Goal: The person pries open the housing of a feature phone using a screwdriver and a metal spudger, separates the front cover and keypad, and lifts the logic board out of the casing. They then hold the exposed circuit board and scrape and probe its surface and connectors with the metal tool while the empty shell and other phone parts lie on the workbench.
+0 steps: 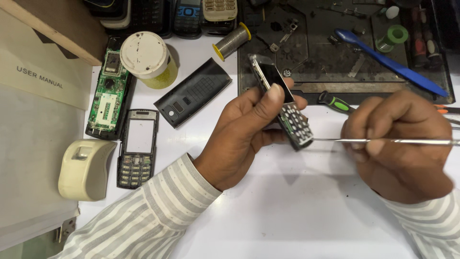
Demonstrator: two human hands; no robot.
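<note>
White bench (287, 216): phone (282, 103) in left grip (244, 136).

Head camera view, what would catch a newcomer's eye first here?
At centre, the left hand grips a small keypad phone tilted above the white table, while the right hand holds a thin metal tool to its lower end. To the left lie a green circuit board and an empty phone frame.

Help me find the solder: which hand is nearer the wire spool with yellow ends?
Left. The left hand sits just below the spool, holding a phone. The right hand, gripping a thin metal tool, is far off to the spool's right.
</note>
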